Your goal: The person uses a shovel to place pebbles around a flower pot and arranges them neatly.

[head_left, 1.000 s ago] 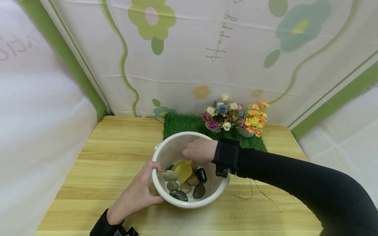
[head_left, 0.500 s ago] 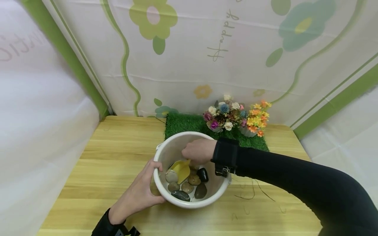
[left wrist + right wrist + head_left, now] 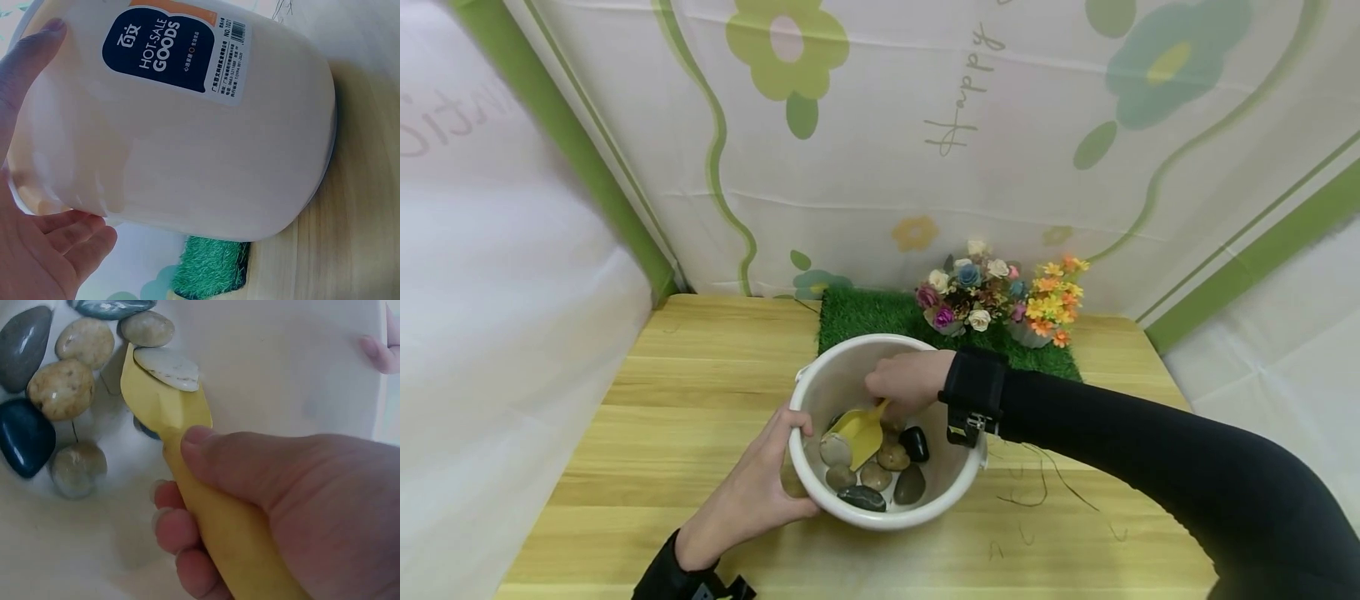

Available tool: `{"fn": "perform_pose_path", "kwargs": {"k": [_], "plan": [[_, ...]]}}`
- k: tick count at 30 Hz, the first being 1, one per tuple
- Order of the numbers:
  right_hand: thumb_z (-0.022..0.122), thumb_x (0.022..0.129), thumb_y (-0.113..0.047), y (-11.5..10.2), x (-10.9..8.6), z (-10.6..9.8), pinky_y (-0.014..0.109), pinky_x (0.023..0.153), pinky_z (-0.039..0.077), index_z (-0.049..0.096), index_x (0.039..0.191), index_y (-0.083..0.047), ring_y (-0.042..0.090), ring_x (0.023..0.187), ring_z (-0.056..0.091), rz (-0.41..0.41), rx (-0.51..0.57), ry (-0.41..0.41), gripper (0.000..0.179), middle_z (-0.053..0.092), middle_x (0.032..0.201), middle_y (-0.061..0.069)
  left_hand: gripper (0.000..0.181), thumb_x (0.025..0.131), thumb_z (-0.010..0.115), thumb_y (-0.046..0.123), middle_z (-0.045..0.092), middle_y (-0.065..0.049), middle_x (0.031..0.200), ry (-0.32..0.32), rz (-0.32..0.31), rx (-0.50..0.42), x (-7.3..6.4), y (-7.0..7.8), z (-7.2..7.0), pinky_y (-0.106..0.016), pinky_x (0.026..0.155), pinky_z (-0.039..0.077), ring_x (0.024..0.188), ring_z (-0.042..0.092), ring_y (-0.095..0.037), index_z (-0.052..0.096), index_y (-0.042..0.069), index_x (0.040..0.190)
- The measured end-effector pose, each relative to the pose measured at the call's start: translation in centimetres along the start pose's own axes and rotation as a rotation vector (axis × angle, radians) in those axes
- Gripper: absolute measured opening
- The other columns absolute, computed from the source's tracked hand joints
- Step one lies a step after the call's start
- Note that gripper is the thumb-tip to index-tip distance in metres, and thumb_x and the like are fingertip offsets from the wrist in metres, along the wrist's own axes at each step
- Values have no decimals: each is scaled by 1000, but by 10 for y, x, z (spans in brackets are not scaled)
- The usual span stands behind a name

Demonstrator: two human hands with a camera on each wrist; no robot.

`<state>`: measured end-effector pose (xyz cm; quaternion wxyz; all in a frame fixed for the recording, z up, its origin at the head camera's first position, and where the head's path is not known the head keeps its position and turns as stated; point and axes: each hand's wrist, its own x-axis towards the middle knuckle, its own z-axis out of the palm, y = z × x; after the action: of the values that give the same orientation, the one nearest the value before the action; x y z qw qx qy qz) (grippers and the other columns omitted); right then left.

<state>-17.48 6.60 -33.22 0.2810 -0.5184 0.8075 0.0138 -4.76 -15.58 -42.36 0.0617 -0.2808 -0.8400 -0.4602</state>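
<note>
A white bucket (image 3: 883, 522) stands on the wooden table, several smooth stones on its floor. My left hand (image 3: 752, 487) grips its left rim, fingertips hooked over the edge; in the left wrist view its labelled wall (image 3: 200, 150) fills most of the picture. Down inside the bucket, my right hand (image 3: 910, 379) holds a yellow toy shovel (image 3: 165, 406) by the handle, thumb along the top and fingers curled beneath. A flat whitish stone (image 3: 167, 367) lies over the front of the blade. Beside the blade are a black stone (image 3: 914, 444) and a tan one (image 3: 61, 389).
Behind the bucket lies a green artificial grass mat (image 3: 865, 310) bearing a mixed bouquet (image 3: 970, 287) and a pot of orange flowers (image 3: 1051, 302). Loose dark threads (image 3: 1037, 492) or marks lie on the table to the right. A printed curtain (image 3: 850, 183) hangs behind.
The shovel's blade has slid left against the whitish stone, which now overlaps it. The dark streaked stone at the front has shifted slightly right. My left hand keeps its grip on the rim.
</note>
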Motion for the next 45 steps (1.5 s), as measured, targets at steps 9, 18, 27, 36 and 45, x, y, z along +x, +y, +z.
{"fn": "perform_pose_path", "kwargs": {"k": [9, 18, 27, 36, 45], "plan": [[60, 88, -14, 4, 5, 4, 20, 53, 31, 58, 77, -12, 7, 53, 38, -48, 47, -36, 11, 48, 65, -4, 72, 59, 83, 39, 22, -6, 147, 9, 8, 0, 0, -1, 2, -39, 85, 45, 129, 28, -25, 34, 19, 108], [61, 88, -15, 6, 5, 5, 22, 54, 32, 57, 74, -11, 8, 53, 38, -97, 109, -58, 15, 49, 65, -3, 72, 62, 81, 42, 22, -6, 147, -16, -13, 10, -1, -1, 0, -39, 85, 45, 129, 28, -25, 32, 20, 108], [59, 88, -12, 11, 4, 5, 22, 53, 27, 55, 72, -9, 7, 49, 32, -159, 151, -41, 17, 41, 58, -4, 72, 61, 81, 42, 20, -7, 148, -13, -8, 12, -1, -2, 1, -41, 87, 44, 129, 28, -26, 32, 20, 109], [60, 89, -20, 28, 10, 13, 23, 55, 33, 62, 76, -15, 6, 52, 40, -188, 158, -22, 14, 50, 63, -9, 72, 61, 82, 42, 23, -8, 146, 2, 12, 2, 0, -3, 2, -42, 87, 43, 128, 30, -28, 33, 19, 108], [58, 90, -18, 19, -4, 1, 24, 57, 33, 64, 78, -17, 6, 54, 39, -157, 203, -37, 13, 51, 63, -8, 72, 61, 81, 44, 24, -8, 146, -3, 9, 11, 0, -2, 1, -45, 91, 40, 129, 30, -27, 33, 19, 108]]}}
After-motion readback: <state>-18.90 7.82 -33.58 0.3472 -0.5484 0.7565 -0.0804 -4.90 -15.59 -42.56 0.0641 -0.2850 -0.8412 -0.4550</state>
